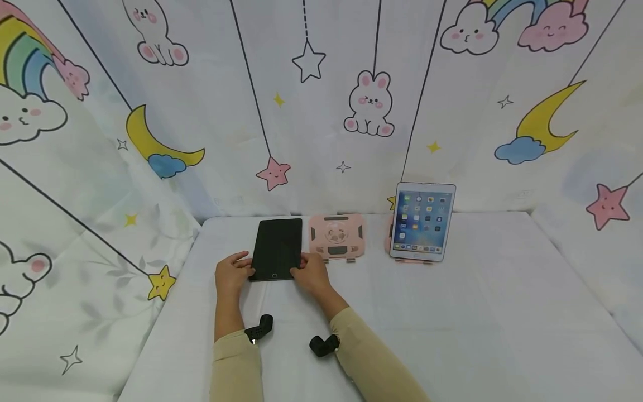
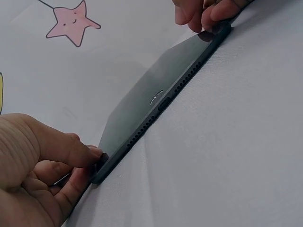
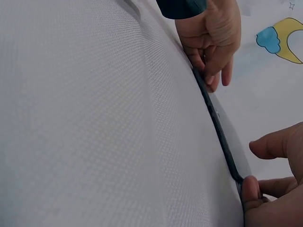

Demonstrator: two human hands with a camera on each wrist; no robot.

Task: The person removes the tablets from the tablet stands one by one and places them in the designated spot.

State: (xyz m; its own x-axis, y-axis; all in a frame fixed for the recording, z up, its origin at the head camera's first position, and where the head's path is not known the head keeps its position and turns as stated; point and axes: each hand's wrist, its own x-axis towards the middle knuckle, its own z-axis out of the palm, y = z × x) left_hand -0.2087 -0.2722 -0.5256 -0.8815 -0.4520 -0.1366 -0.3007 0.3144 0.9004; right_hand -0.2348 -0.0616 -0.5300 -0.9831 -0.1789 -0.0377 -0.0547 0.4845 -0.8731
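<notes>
A tablet (image 1: 277,249) with a dark screen and a dark rim lies on the white table, its home button toward the person. My left hand (image 1: 233,272) pinches its near left corner, thumb on top and fingers along the side. At the near right corner my right hand (image 1: 312,273) holds the edge between thumb and fingers. Speaker holes and a port show along the near edge of the tablet (image 2: 156,111) in the left wrist view. From the right wrist, only the thin dark edge (image 3: 218,125) is visible, with the left hand (image 3: 213,42) beyond.
Right of the tablet lies a pink tablet case (image 1: 336,237) with a round middle part. Farther right, a white tablet (image 1: 423,221) with a lit home screen leans upright on another pink case (image 1: 388,240). A cloth backdrop (image 1: 321,123) with cartoon prints rises behind the table (image 1: 477,324).
</notes>
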